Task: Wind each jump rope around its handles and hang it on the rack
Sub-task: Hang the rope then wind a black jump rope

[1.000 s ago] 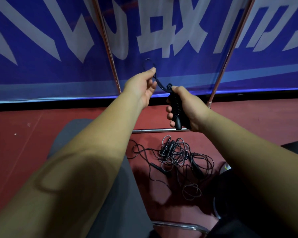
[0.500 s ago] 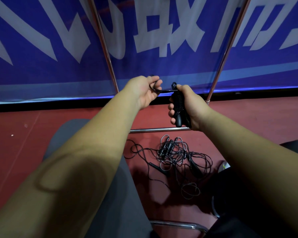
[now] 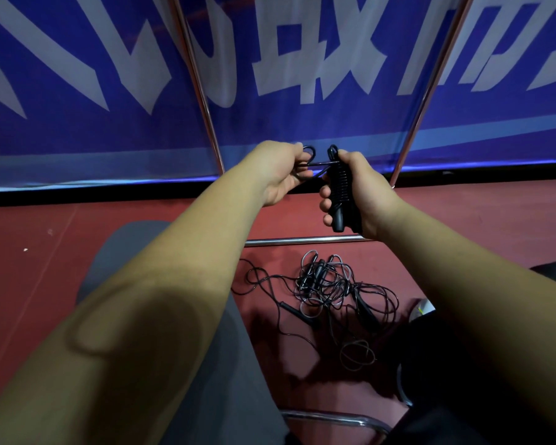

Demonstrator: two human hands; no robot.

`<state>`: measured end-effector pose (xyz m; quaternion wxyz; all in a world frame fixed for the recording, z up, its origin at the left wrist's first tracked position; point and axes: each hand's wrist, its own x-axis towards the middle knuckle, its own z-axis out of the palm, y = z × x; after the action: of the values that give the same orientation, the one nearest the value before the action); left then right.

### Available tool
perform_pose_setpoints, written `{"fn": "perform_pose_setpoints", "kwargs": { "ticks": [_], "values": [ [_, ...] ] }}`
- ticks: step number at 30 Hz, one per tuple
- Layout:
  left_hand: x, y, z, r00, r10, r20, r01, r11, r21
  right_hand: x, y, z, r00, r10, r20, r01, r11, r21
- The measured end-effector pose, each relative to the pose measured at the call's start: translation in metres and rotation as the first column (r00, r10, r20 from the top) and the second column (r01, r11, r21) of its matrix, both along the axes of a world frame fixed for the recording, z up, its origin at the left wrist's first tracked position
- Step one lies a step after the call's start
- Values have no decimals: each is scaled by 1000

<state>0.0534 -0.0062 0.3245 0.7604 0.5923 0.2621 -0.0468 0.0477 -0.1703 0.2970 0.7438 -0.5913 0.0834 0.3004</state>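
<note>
The right hand (image 3: pixel 365 192) has its grip clamped on a black jump rope (image 3: pixel 340 187), held upright in front of the person, its two handles together with the cord wound round them in tight turns. Just beside it, the left hand (image 3: pixel 281 173) pinches the loose end of the cord (image 3: pixel 321 162), which curls in a small loop at the fingertips and runs straight across to the top of the handles. Below the hands, a tangled pile of more ropes (image 3: pixel 329 292) lies on the red floor (image 3: pixel 463 220), near the bottom bar of a metal rack (image 3: pixel 302 241). The rack's slanted poles rise in front of a blue banner (image 3: pixel 77 133) with large white characters. A grey trouser leg (image 3: pixel 132 248) shows under the left arm.
</note>
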Motion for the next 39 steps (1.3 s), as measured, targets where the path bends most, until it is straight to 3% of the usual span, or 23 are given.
{"fn": "perform_pose_setpoints", "kwargs": {
  "ticks": [6,20,25,32,37,39],
  "values": [
    [-5,2,-1,998,-46,42,47,998,-34,2,-2,4,998,59,30,-59,998,5],
    [-7,1,-5,997,-62,40,58,995,77,0,-6,7,976,202,84,-196,978,-70],
    [-8,-2,-4,999,-29,38,23,991,134,-2,-4,7,976,181,121,-160,973,-164],
    [-9,0,-3,994,-96,52,86,983,163,-1,-6,7,983,150,105,-135,981,-139],
    [-11,3,-1,977,-193,95,133,887,442,-2,-9,8,976,192,103,-176,973,-148],
    [-13,2,-1,969,-219,110,144,872,469,-2,-10,8,975,200,95,-187,974,-128]
  ]
}}
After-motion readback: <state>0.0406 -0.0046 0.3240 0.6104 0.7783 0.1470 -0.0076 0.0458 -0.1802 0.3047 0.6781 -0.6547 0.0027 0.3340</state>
